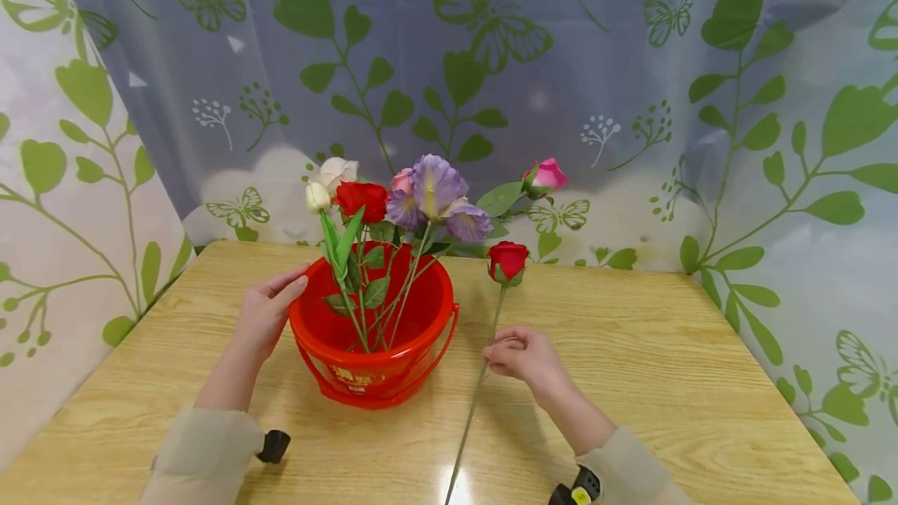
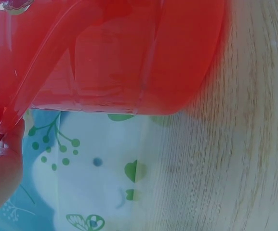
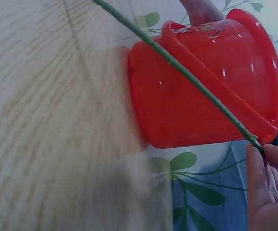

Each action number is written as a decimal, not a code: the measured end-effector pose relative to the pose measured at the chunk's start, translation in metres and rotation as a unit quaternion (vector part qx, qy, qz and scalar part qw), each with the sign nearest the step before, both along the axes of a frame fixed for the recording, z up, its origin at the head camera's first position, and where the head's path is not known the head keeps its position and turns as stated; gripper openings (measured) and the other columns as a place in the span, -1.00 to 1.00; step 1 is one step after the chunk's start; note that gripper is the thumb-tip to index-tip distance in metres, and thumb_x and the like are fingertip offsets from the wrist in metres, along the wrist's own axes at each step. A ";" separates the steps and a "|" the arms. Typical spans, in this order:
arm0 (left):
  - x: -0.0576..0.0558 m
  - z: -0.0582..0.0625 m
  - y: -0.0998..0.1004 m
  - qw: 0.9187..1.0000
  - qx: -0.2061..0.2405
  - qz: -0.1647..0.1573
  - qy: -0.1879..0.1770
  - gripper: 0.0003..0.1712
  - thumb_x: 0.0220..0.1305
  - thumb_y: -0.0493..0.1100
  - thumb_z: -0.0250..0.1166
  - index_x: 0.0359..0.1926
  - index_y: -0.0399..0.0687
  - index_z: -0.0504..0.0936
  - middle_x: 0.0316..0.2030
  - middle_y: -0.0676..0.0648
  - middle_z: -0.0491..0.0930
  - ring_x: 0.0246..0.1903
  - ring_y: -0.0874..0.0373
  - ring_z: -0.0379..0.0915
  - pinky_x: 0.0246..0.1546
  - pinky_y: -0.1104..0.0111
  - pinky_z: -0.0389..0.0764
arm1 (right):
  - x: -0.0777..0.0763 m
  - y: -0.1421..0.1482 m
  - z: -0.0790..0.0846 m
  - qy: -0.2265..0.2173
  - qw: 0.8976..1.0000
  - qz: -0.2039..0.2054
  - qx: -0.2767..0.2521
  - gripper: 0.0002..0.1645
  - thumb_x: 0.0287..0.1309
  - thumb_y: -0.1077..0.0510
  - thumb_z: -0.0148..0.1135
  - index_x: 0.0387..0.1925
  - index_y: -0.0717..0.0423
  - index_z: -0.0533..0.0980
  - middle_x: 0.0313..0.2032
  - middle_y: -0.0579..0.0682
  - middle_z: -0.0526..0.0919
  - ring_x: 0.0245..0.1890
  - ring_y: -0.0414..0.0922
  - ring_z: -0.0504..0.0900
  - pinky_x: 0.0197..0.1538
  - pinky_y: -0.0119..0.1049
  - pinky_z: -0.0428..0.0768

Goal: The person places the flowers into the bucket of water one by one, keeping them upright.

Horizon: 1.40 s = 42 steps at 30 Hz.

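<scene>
A red plastic bucket (image 1: pixel 379 376) stands upright, holding several artificial flowers: a red rose (image 1: pixel 362 201), a purple iris (image 1: pixel 438 189), white blooms (image 1: pixel 337 174) and a pink rosebud (image 1: pixel 547 175) leaning far out to the right. My left hand (image 1: pixel 270 310) grips the bucket's left rim, its thumb beside the handle joint in the left wrist view. To the right of the bucket, my right hand (image 1: pixel 526 357) pinches the green stem (image 3: pixel 191 77) of a separate red rose (image 1: pixel 508 262) between thumb and fingers. That rose points bloom up, and its long stem slants down toward me.
The bucket's red handle (image 1: pixel 449 333) hangs down along its side. Beneath everything is a light wooden table (image 1: pixel 666 380). A curtain (image 1: pixel 393 45) printed with leaves and butterflies closes off the back and both sides.
</scene>
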<state>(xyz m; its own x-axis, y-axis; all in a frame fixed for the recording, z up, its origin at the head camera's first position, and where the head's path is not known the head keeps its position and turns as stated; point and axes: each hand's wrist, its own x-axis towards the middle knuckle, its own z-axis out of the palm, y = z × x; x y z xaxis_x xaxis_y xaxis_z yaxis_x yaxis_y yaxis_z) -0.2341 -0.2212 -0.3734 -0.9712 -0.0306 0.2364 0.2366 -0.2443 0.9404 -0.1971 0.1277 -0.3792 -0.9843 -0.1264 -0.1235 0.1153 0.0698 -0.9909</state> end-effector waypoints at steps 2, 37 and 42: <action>0.000 0.000 0.000 1.000 0.002 -0.001 0.001 -0.76 0.20 -0.29 0.14 -0.17 0.02 0.65 -0.27 0.12 0.59 -0.24 0.29 0.51 -0.23 0.49 0.51 | 0.000 0.001 0.004 0.005 1.000 -0.010 0.000 -0.75 -0.04 0.44 0.15 -0.26 0.48 0.38 -0.46 0.11 0.61 -0.48 -0.15 0.60 -0.28 -0.22 0.59; 0.001 0.002 -0.001 1.000 -0.016 -0.001 -0.007 -0.70 0.20 -0.26 0.14 -0.03 -0.16 0.56 -0.25 0.13 0.58 -0.21 0.30 0.49 -0.20 0.49 0.50 | -0.001 -0.005 0.119 0.141 0.987 -0.009 -0.079 -0.77 0.01 0.42 0.14 -0.23 0.38 0.37 -0.50 -0.09 0.58 -0.47 -0.21 0.60 -0.27 -0.31 0.59; 0.001 0.001 0.000 1.000 -0.018 -0.001 -0.003 -0.67 0.21 -0.26 0.14 0.00 -0.23 0.53 -0.24 0.13 0.58 -0.21 0.30 0.49 -0.20 0.49 0.50 | -0.001 -0.011 0.129 0.175 0.977 -0.036 -0.115 -0.79 0.00 0.44 0.15 -0.26 0.37 0.38 -0.51 -0.08 0.57 -0.47 -0.21 0.59 -0.27 -0.31 0.59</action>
<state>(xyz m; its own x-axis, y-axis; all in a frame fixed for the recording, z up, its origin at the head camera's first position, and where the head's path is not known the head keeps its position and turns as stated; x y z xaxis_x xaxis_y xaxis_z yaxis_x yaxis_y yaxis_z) -0.2327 -0.2217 -0.3720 -0.9726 -0.0204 0.2317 0.2307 -0.2111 0.9498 -0.1978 0.1167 -0.2501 -0.9684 -0.0410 0.2459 -0.2370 -0.1552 -0.9590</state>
